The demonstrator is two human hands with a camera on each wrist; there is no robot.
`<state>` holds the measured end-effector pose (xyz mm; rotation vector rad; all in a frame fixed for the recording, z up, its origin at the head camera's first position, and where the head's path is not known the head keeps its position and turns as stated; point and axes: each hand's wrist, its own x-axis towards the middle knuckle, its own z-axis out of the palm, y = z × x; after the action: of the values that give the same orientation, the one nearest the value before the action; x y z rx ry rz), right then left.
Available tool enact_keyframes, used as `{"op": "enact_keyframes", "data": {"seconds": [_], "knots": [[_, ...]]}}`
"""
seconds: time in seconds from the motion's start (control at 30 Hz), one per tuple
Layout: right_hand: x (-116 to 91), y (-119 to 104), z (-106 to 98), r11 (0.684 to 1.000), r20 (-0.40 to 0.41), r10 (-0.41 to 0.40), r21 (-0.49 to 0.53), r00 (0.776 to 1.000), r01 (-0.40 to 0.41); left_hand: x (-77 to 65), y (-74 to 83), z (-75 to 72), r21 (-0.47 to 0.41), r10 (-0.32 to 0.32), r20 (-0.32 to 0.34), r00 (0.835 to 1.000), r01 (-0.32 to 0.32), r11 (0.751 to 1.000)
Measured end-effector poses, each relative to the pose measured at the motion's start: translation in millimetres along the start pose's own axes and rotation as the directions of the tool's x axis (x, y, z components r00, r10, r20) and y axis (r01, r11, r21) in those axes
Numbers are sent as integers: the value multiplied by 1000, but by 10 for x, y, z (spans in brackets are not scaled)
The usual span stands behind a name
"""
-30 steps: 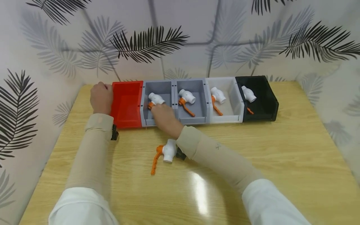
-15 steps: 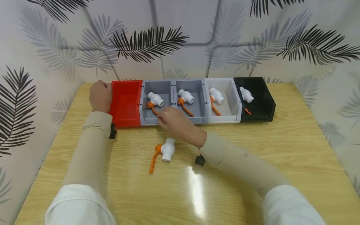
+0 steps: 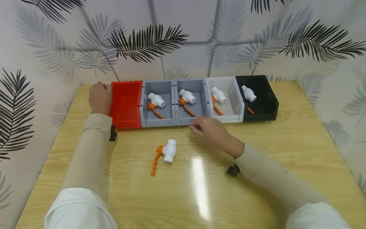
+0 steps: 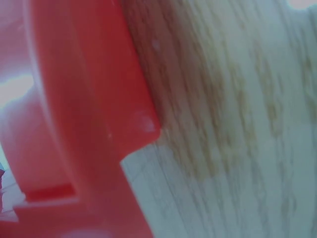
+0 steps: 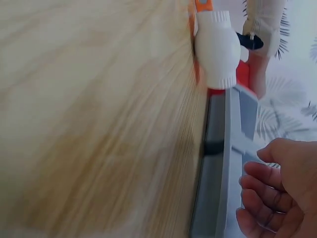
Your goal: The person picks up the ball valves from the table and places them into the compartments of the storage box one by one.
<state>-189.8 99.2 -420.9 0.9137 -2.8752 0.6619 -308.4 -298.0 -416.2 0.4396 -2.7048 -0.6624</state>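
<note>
My left hand (image 3: 100, 98) is at the left wall of the red bin (image 3: 125, 105), knuckles bent and fingertips hidden. The left wrist view shows the red bin's wall (image 4: 89, 99) without the hand. My right hand (image 3: 213, 132) hovers by the front edge of the grey bins, its fingers (image 5: 267, 193) loosely curled around nothing. A white ball valve (image 3: 170, 151) with an orange lever lies on the table, left of the right hand. A similar valve (image 3: 157, 100) sits in the left grey bin (image 3: 168, 92), its lever pointing toward the front.
Right of the red bin the row continues: another grey bin (image 3: 200, 92), a white bin (image 3: 234, 98) and a black bin (image 3: 266, 101), each with a white and orange valve. Behind the wooden table (image 3: 128, 197) hangs a leaf-patterned curtain (image 3: 183, 35).
My right hand has come out of the left grey bin and moved right along the front edge, leaving the valve inside. The left hand stays beside the red bin.
</note>
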Motion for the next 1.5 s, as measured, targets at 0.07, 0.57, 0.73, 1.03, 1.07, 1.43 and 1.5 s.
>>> {"op": "enact_keyframes", "data": {"seconds": [0.07,0.57,0.73,1.03,1.07,1.43,1.5], "knots": [[-87,109,-48,1000,-5,27,-13,1000,-27,8,5,-14,3,0,-1,1000,0,1000],[-795,973,-339,949,62,314,-52,947,-311,14,-17,-5,11,-12,26,1000,12,1000],[-1030,1243,-489,925,37,372,-97,927,-367,12,5,-1,11,2,22,1000,-2,1000],[-1379,1634,-773,896,-170,412,-104,895,-432,-10,28,-40,12,8,4,1000,-8,1000],[-1407,1681,-810,895,-201,412,-95,889,-436,-14,31,-47,12,7,4,1000,-7,1000],[-1461,2155,-1150,842,-266,517,-17,814,-540,-22,48,-56,22,-1,0,1000,1,1000],[-1367,2202,-1214,836,-260,527,-12,809,-549,-15,32,-43,30,-1,-3,1000,1,1000]]}}
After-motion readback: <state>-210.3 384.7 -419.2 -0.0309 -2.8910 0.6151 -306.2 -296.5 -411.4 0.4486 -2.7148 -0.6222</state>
